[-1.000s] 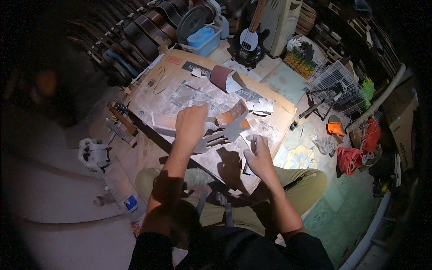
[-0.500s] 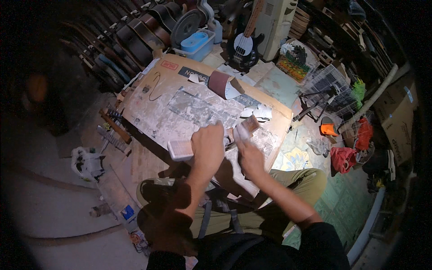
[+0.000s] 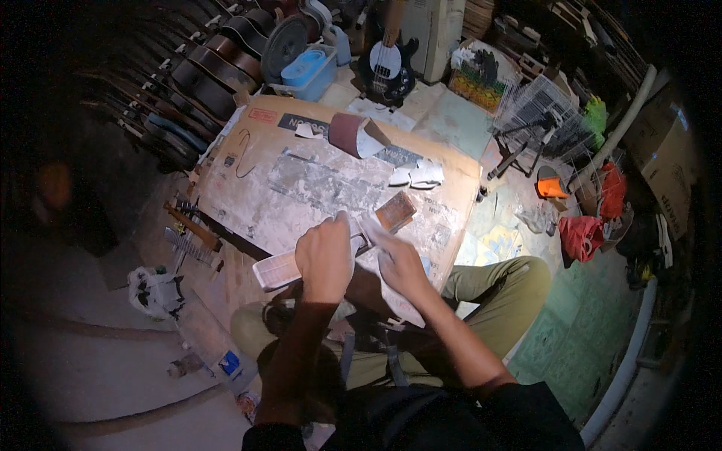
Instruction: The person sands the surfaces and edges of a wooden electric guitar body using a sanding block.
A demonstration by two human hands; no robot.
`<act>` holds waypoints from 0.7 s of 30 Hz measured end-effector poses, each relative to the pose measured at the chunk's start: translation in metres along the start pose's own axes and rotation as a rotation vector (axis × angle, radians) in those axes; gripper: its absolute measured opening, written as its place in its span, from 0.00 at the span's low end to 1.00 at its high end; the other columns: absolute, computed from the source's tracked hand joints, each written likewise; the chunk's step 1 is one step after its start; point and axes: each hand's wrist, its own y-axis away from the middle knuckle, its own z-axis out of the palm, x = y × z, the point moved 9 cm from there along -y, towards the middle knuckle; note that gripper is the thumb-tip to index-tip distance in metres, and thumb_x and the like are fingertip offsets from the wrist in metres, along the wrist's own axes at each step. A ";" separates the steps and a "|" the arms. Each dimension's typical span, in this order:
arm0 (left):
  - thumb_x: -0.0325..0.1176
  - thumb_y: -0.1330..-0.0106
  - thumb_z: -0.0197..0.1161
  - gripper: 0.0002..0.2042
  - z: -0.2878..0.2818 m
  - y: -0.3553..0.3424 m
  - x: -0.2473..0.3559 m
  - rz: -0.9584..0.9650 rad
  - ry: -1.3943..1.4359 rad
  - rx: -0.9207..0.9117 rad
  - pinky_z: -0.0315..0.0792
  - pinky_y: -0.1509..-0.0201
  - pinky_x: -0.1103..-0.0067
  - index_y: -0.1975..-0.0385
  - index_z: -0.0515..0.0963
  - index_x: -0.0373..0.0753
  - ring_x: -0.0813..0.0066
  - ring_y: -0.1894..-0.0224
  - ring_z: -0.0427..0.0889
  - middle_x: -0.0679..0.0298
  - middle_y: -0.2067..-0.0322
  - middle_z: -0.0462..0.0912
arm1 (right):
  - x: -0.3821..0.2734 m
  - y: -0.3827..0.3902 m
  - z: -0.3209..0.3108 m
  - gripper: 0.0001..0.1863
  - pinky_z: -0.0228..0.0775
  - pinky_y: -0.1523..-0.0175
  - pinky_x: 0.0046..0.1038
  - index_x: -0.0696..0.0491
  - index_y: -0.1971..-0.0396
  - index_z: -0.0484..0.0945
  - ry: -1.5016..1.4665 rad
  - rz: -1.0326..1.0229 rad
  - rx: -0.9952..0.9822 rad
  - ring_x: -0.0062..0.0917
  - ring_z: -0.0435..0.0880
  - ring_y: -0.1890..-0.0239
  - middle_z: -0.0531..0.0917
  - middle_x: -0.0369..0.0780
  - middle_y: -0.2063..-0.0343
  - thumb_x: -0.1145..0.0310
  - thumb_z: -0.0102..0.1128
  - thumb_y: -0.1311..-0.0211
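My left hand [image 3: 325,259] is wrapped round a long, flat piece [image 3: 277,270] with pale edges and a pinkish-brown face. One end sticks out to the left of the fist; the middle is hidden in the grip. My right hand [image 3: 398,263] is close on its right, at a dark part of the piece between the hands. Its fingers are pale and smeared by motion, so what they hold, if anything, does not show. A whitish sheet [image 3: 402,299] hangs below this hand. Just beyond the fingers is a brown block [image 3: 396,213].
Under the work lies a dusty cardboard sheet [image 3: 218,195] bearing a curled sheet of brown sandpaper [image 3: 346,135] and white paper scraps [image 3: 417,174]. Guitars [image 3: 207,71] line the back left. A blue tub [image 3: 320,83], a dark bass guitar [image 3: 387,71] and a wire basket [image 3: 538,105] stand beyond.
My right hand has drawn back nearer to my left, away from the brown block. The view has shifted a little, and the held piece now tilts more toward the lower left.
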 end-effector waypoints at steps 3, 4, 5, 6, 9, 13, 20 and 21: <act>0.24 0.41 0.56 0.04 0.008 -0.001 -0.005 -0.014 -0.030 -0.018 0.77 0.66 0.60 0.69 0.77 0.35 0.48 0.68 0.85 0.50 0.74 0.83 | 0.000 -0.001 0.006 0.36 0.68 0.36 0.41 0.51 0.34 0.69 0.050 -0.055 -0.019 0.51 0.74 0.41 0.69 0.50 0.34 0.83 0.48 0.48; 0.24 0.40 0.56 0.04 0.007 0.000 -0.013 -0.032 -0.047 -0.001 0.77 0.66 0.61 0.69 0.77 0.35 0.49 0.68 0.85 0.51 0.73 0.84 | -0.019 0.011 0.003 0.33 0.70 0.39 0.42 0.52 0.36 0.71 0.003 -0.034 0.042 0.51 0.76 0.44 0.73 0.51 0.39 0.82 0.49 0.48; 0.24 0.40 0.56 0.04 0.005 -0.001 -0.010 -0.033 -0.054 0.003 0.77 0.66 0.61 0.69 0.77 0.35 0.49 0.68 0.85 0.51 0.73 0.84 | -0.031 0.019 -0.005 0.31 0.72 0.42 0.43 0.53 0.39 0.73 -0.030 -0.019 0.106 0.51 0.78 0.47 0.77 0.52 0.43 0.81 0.49 0.48; 0.25 0.40 0.55 0.04 0.006 -0.002 -0.008 -0.059 -0.071 -0.036 0.77 0.65 0.61 0.69 0.77 0.36 0.49 0.68 0.85 0.51 0.73 0.84 | -0.030 0.022 -0.005 0.32 0.76 0.49 0.43 0.52 0.39 0.73 0.045 0.004 0.101 0.50 0.81 0.52 0.77 0.53 0.44 0.82 0.50 0.49; 0.25 0.39 0.55 0.04 0.011 -0.004 -0.007 -0.080 -0.074 -0.061 0.77 0.65 0.61 0.69 0.78 0.38 0.49 0.67 0.85 0.52 0.72 0.84 | -0.007 -0.012 0.002 0.37 0.78 0.53 0.43 0.49 0.35 0.70 0.413 0.203 -0.122 0.50 0.83 0.56 0.71 0.49 0.36 0.83 0.51 0.50; 0.27 0.38 0.53 0.06 0.008 -0.006 -0.016 -0.109 -0.080 -0.104 0.77 0.63 0.60 0.69 0.79 0.39 0.50 0.66 0.85 0.50 0.71 0.84 | -0.019 0.012 0.001 0.32 0.78 0.57 0.46 0.53 0.39 0.72 0.260 0.040 0.003 0.50 0.83 0.61 0.79 0.51 0.47 0.80 0.55 0.50; 0.27 0.40 0.55 0.07 0.017 -0.011 -0.024 -0.108 -0.095 -0.106 0.76 0.63 0.59 0.67 0.80 0.41 0.48 0.66 0.85 0.50 0.71 0.84 | -0.016 0.021 0.001 0.35 0.76 0.45 0.41 0.52 0.37 0.70 0.256 0.143 -0.078 0.48 0.81 0.50 0.76 0.49 0.41 0.83 0.50 0.50; 0.27 0.40 0.55 0.07 0.015 -0.011 -0.022 -0.111 -0.097 -0.100 0.76 0.63 0.59 0.67 0.80 0.41 0.48 0.66 0.85 0.50 0.71 0.84 | -0.023 0.025 -0.005 0.34 0.76 0.45 0.41 0.53 0.38 0.71 0.199 0.120 -0.035 0.48 0.81 0.50 0.79 0.50 0.44 0.84 0.49 0.50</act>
